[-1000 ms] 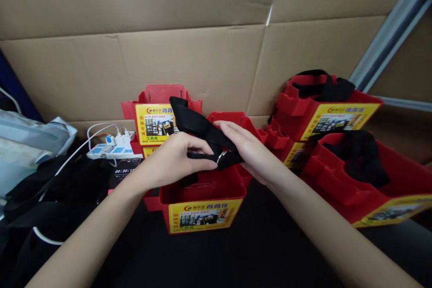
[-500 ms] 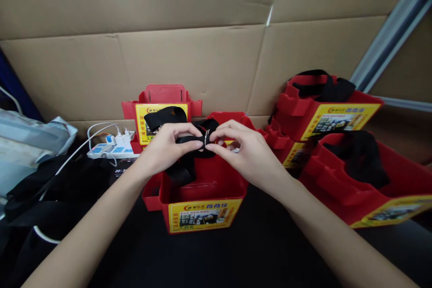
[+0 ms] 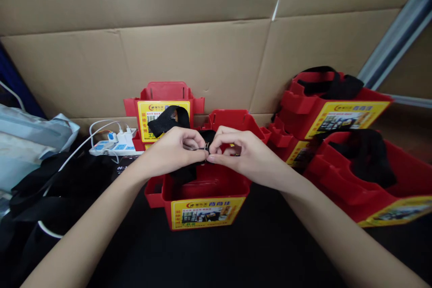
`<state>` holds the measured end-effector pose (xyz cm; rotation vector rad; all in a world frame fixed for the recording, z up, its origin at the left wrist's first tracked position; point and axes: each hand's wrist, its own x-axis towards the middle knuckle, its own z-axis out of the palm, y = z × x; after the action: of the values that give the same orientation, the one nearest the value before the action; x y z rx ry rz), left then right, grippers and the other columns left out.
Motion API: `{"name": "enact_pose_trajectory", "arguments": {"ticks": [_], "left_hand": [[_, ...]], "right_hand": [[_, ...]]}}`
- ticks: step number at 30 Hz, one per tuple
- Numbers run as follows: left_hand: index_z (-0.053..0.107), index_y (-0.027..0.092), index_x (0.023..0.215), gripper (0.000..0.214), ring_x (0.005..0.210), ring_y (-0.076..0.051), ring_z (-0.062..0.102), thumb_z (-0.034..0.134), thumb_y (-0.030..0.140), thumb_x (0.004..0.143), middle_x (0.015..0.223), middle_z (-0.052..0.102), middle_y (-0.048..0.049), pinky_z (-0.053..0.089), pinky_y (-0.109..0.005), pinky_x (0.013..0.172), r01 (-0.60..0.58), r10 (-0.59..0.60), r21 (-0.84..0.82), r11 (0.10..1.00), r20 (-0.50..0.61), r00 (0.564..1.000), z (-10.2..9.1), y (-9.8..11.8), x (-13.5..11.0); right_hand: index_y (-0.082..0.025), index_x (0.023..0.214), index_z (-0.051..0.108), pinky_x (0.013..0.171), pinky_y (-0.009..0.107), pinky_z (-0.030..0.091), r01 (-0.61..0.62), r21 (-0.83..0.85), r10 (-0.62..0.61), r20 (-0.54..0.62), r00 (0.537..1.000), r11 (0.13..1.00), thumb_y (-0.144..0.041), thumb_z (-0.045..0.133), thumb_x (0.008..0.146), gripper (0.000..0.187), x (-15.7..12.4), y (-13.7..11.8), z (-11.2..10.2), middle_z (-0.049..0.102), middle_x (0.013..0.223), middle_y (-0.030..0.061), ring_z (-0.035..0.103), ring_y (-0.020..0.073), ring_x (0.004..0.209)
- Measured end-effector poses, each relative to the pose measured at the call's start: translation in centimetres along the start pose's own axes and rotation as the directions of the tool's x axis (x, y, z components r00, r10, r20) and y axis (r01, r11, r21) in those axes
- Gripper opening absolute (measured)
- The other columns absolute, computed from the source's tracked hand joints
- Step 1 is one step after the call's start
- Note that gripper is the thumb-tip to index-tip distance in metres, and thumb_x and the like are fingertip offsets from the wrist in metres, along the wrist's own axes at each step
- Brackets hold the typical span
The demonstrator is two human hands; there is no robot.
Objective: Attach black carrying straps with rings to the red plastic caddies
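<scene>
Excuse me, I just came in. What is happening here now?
A person's left hand and right hand pinch a black strap at a small, partly hidden metal ring, above an open red toolbox. Part of the strap appears to hang into this toolbox. Other red toolboxes stand behind it and to the right; two on the right hold black webbing.

A black surface [image 3: 270, 243] carries labelled red boxes [image 3: 207, 213], a power strip [image 3: 124, 148] and black fabric [image 3: 72, 189].

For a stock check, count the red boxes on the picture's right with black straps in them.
2: the upper stacked box and the nearer box. The lower stacked box has its inside hidden, so I can't tell for that one.
</scene>
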<state>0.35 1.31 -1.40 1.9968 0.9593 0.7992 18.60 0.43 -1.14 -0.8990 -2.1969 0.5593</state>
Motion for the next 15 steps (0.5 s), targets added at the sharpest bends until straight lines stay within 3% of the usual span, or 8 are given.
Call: {"name": "enact_pose_trajectory", "arguments": {"ticks": [5,9,13,15], "left_hand": [[0.053,0.016,0.072,0.011,0.066,-0.011,0.052,0.049,0.01,0.063,0.071,0.059,0.0012,0.037,-0.021,0.057,-0.069,0.114,0.25,0.966,-0.169,0.979,0.1,-0.2,0.1],[0.053,0.016,0.068,0.011,0.057,-0.009,0.047,0.044,0.009,0.064,0.063,0.056,0.0024,0.035,-0.021,0.052,-0.099,0.194,0.426,0.899,-0.186,0.963,0.1,0.3,0.1],[0.056,0.015,0.065,0.018,0.058,-0.01,0.054,0.04,0.007,0.067,0.061,0.059,0.0003,0.041,-0.022,0.055,-0.056,0.131,0.426,0.903,-0.149,0.98,-0.4,0.2,0.1],[0.057,0.014,0.066,0.02,0.058,-0.011,0.058,0.038,0.007,0.068,0.063,0.062,-0.0013,0.044,-0.022,0.055,-0.029,0.061,0.346,0.938,-0.08,0.995,-0.7,0.0,0.1]], "right_hand": [[-0.014,0.067,0.058,0.056,0.02,0.035,-0.009,0.196,-0.004,0.067,0.998,0.981,-0.02,0.063,0.073,0.01,0.1,0.1,-0.5,0.045,0.074,-0.0009,0.043,0.0064,0.063],[-0.014,0.072,0.06,0.057,0.022,0.035,0.016,0.429,-0.105,0.183,0.978,0.903,-0.02,0.065,0.073,0.007,0.0,1.1,-1.4,0.047,0.076,-0.0003,0.045,0.0073,0.065],[-0.014,0.069,0.059,0.061,0.024,0.037,0.106,0.638,-0.364,0.288,0.886,0.763,-0.021,0.069,0.069,0.012,-0.1,2.8,-2.8,0.047,0.071,-0.0006,0.046,0.0088,0.068],[-0.014,0.069,0.058,0.064,0.025,0.039,0.108,0.642,-0.435,0.376,0.818,0.759,-0.023,0.071,0.068,0.015,-0.2,3.3,-3.7,0.049,0.071,0.0,0.048,0.0094,0.069]]}}
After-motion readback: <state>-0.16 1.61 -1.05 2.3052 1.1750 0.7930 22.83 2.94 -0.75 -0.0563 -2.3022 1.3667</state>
